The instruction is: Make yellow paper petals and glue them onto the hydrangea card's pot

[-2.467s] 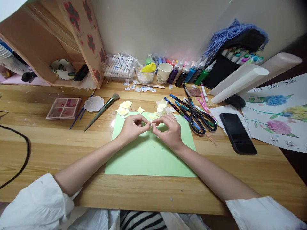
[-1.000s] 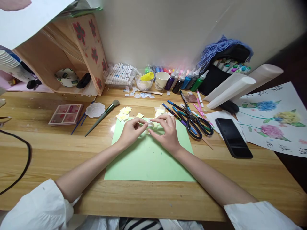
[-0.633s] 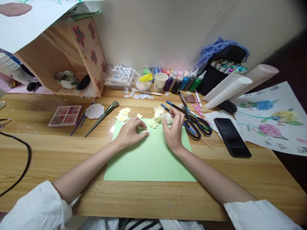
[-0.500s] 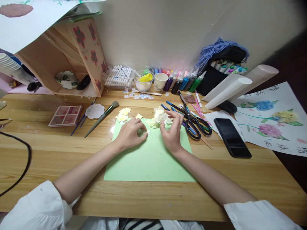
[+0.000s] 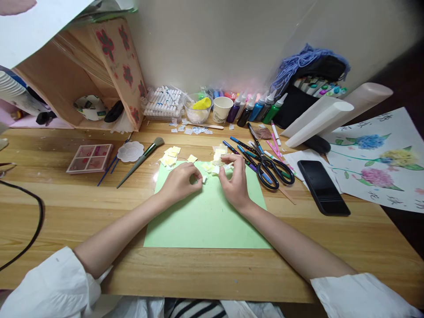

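My left hand (image 5: 181, 182) rests over the upper left of a green paper sheet (image 5: 205, 221). Its thumb and forefinger pinch a small pale paper square (image 5: 204, 179). My right hand (image 5: 235, 183) is over the sheet's upper right, fingers curled and thumb bent toward them. A bit of whitish paper (image 5: 228, 167) shows between thumb and fingers; its full shape is hidden. Beside those fingertips lie loose pale-yellow paper squares (image 5: 208, 167) at the sheet's top edge. Another heap of yellow squares (image 5: 170, 157) sits beyond my left hand.
Black-handled scissors (image 5: 266, 172) lie over several pens right of the sheet, near a phone (image 5: 323, 187). Leftward are a makeup brush (image 5: 141, 162), a white flower-shaped palette (image 5: 130, 152) and a pink case (image 5: 90, 158). Paint bottles (image 5: 255, 110) and a paper cup (image 5: 221, 109) line the wall.
The pale paper at my right hand shows less bulk, and that hand has shifted slightly left. The square in my left fingers now shows more clearly. The view has moved slightly.
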The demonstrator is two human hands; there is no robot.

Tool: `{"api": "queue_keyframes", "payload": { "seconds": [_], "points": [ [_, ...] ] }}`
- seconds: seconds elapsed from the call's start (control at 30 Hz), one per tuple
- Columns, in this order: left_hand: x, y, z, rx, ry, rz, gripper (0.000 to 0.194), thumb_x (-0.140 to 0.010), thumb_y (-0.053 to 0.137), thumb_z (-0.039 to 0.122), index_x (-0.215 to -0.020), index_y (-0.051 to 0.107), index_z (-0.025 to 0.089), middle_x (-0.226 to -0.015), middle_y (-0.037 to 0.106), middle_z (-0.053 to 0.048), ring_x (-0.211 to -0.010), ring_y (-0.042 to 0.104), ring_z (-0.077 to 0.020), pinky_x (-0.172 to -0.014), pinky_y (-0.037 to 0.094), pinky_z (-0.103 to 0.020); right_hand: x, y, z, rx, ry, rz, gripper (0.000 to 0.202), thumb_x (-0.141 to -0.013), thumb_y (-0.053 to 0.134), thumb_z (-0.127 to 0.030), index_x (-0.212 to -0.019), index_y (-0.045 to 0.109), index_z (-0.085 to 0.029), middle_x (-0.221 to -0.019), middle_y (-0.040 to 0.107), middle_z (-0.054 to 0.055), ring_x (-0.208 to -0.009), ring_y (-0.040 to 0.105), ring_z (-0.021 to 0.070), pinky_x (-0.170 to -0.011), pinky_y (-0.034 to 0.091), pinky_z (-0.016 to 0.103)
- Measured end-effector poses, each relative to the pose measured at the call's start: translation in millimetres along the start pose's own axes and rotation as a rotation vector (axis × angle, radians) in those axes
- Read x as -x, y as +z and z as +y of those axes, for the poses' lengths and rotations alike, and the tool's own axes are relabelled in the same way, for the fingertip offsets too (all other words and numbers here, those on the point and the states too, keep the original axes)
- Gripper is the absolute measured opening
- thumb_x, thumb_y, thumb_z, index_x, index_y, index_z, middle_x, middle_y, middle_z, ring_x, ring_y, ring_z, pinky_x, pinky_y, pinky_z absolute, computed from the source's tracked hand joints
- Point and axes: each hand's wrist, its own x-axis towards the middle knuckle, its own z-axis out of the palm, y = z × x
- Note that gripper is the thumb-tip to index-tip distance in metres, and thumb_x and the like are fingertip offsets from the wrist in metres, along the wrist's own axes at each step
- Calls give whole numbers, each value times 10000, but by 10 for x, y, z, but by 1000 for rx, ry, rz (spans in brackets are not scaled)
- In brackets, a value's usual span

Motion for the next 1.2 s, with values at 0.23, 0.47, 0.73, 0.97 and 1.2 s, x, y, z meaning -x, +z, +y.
{"api": "queue_keyframes", "payload": {
  "seconds": [0.23, 0.47, 0.73, 0.97, 1.2],
  "points": [
    [-67, 4, -43, 623, -318, 68, 218, -696, 640, 351, -723, 630, 135, -607, 561, 0, -547, 456, -95, -506, 336, -216, -9, -26, -58, -47, -107, -181, 81, -791, 586, -197, -868, 570, -216, -801, 594, 22, -787, 540, 184, -726, 445, 343],
    [-48, 41, -8, 714, -302, 6, 208, -674, 667, 331, -713, 624, 131, -667, 606, -18, -591, 499, -103, -554, 374, -222, -10, -33, -68, -53, -174, -178, 38, -799, 604, -196, -825, 600, -223, -731, 619, 7, -746, 557, 178, -716, 441, 346],
    [-37, 60, -23, 686, -305, -20, 192, -696, 649, 319, -732, 619, 133, -614, 547, 8, -547, 454, -87, -517, 342, -209, -5, -24, -75, -51, -183, -164, 68, -780, 595, -163, -750, 587, -224, -664, 611, -8, -678, 541, 167, -683, 428, 336],
    [-43, 55, -26, 690, -299, -10, 186, -701, 642, 318, -729, 614, 135, -619, 546, 9, -555, 461, -88, -517, 340, -209, -6, -23, -79, -34, -180, -151, 85, -764, 589, -145, -744, 562, -223, -667, 595, -8, -683, 538, 170, -680, 431, 333],
    [-49, 37, 3, 687, -305, -56, 208, -710, 637, 333, -739, 623, 127, -655, 587, -10, -588, 500, -101, -556, 372, -222, 1, -24, -86, -49, -181, -157, 76, -760, 610, -159, -769, 566, -221, -697, 610, -1, -705, 554, 172, -690, 436, 336]
  ]
}}
